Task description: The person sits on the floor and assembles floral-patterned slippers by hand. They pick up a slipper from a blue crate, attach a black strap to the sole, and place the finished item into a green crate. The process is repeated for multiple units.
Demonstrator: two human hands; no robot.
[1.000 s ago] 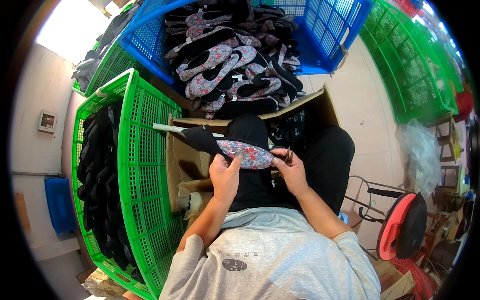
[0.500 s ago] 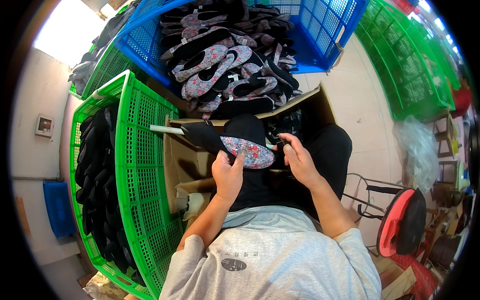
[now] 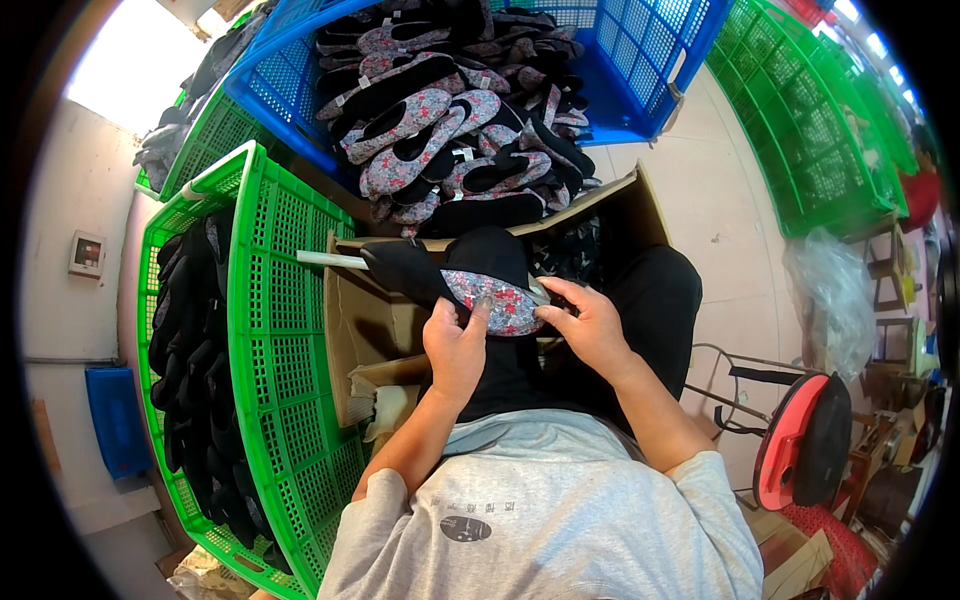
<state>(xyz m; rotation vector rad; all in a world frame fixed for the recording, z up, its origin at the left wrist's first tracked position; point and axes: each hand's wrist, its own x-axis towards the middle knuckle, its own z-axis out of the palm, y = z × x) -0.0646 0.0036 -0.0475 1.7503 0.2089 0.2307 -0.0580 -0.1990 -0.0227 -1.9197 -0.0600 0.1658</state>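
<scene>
A slipper [image 3: 497,303] with grey-and-red floral fabric and black parts lies across my lap, over the cardboard box. My left hand [image 3: 457,345] is closed on its near edge, thumb pressed on the floral face. At the slipper's right end, my right hand [image 3: 590,325] pinches the edge between thumb and forefinger, beside a small pale end [image 3: 538,290]. Out past the black part on the left sticks a pale rod [image 3: 331,259]; whether both pale ends belong to one rod is hidden.
Ahead, a blue crate [image 3: 640,60] holds a heap of floral slippers [image 3: 410,150]. To my left stands a green crate [image 3: 300,370] of black slippers. An open cardboard box [image 3: 345,330] sits between my legs. On the right are a red-and-black stool seat [image 3: 800,440] and stacked green crates [image 3: 810,130].
My right hand has come left and closed on the slipper's right end; half a second ago its fingertips were slightly off it. My left hand keeps its hold.
</scene>
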